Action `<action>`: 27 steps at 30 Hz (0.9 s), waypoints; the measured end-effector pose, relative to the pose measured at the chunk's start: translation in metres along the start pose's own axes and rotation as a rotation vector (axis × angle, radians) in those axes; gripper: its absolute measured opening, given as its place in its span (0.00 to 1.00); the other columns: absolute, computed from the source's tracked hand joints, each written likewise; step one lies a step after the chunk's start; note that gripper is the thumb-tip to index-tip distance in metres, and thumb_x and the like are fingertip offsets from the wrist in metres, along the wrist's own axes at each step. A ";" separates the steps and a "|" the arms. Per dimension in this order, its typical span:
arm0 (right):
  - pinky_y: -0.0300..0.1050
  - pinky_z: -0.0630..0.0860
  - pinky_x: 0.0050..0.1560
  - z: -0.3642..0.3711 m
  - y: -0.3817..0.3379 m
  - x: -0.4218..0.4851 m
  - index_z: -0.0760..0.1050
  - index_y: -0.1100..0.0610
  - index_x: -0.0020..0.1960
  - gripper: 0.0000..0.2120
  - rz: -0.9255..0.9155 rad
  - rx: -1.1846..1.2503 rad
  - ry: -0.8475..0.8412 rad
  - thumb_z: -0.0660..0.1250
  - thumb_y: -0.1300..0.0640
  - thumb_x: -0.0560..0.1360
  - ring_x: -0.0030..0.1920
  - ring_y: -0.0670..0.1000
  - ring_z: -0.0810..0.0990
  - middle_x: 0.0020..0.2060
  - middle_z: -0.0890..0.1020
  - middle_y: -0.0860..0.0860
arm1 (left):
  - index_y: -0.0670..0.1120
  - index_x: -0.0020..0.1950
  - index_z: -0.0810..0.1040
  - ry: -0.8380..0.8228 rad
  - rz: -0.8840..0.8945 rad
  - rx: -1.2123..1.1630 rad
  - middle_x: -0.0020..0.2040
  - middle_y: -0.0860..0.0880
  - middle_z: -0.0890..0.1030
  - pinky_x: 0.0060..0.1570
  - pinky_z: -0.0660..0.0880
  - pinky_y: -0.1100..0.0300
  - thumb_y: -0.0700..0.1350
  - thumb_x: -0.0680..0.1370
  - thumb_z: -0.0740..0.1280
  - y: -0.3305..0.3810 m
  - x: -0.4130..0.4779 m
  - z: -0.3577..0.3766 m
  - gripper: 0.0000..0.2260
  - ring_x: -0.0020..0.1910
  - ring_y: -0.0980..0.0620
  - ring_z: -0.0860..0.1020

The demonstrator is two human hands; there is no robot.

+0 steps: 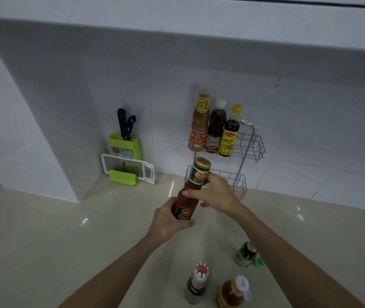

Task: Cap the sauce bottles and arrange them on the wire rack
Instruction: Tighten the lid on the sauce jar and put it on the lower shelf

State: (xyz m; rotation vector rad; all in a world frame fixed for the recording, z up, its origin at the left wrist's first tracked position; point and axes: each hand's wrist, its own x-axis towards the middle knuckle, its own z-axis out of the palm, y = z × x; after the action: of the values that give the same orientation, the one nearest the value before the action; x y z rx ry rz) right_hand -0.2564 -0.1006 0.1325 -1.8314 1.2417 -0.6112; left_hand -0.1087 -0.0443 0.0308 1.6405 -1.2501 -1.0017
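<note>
I hold a red sauce bottle [191, 186] with a gold cap and green label in both hands, tilted toward the wire rack [251, 145]. My left hand [168, 221] grips its lower body. My right hand [216, 192] wraps its neck just below the cap. The rack's upper shelf holds three capped bottles: a tan one [200, 121], a dark one with a white cap [216, 126] and a dark one with a yellow cap [230, 132]. The lower shelf [236, 181] sits behind my right hand.
On the counter near me stand a white-capped bottle [197, 283], an orange bottle with its flip cap open [232, 292] and a green bottle [246, 253] with a green cap beside it. A green knife block [125, 145] and a grater [130, 168] stand at the back left.
</note>
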 end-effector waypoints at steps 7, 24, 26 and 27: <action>0.43 0.77 0.45 0.009 0.045 0.054 0.78 0.57 0.53 0.22 0.026 -0.127 0.358 0.79 0.52 0.63 0.44 0.49 0.80 0.43 0.81 0.48 | 0.48 0.76 0.58 -0.301 -0.042 0.132 0.75 0.48 0.65 0.66 0.63 0.63 0.34 0.71 0.65 -0.003 0.077 -0.016 0.35 0.73 0.50 0.64; 0.25 0.68 0.37 0.048 0.086 0.139 0.76 0.56 0.53 0.17 0.094 -0.043 0.487 0.76 0.60 0.67 0.45 0.47 0.77 0.43 0.80 0.48 | 0.48 0.79 0.47 -0.380 -0.321 -0.016 0.79 0.46 0.53 0.64 0.62 0.59 0.31 0.74 0.59 -0.005 0.181 -0.005 0.37 0.76 0.45 0.56; 0.34 0.69 0.40 0.048 0.091 0.149 0.76 0.57 0.53 0.16 0.141 -0.075 0.476 0.76 0.59 0.67 0.48 0.51 0.79 0.43 0.79 0.49 | 0.48 0.79 0.47 -0.404 -0.330 -0.004 0.79 0.46 0.53 0.66 0.62 0.57 0.31 0.73 0.59 -0.006 0.184 -0.003 0.38 0.77 0.45 0.55; 0.37 0.69 0.41 0.048 0.093 0.153 0.76 0.57 0.53 0.16 0.158 -0.094 0.475 0.76 0.58 0.67 0.49 0.53 0.79 0.43 0.80 0.50 | 0.48 0.78 0.47 -0.415 -0.326 0.002 0.79 0.45 0.53 0.65 0.63 0.58 0.31 0.73 0.59 -0.007 0.184 -0.002 0.37 0.76 0.45 0.56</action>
State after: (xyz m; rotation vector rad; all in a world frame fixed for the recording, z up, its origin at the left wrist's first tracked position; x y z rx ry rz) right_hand -0.2080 -0.2403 0.0210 -1.6942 1.7333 -0.9468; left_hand -0.0702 -0.2225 0.0051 1.7282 -1.2636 -1.6051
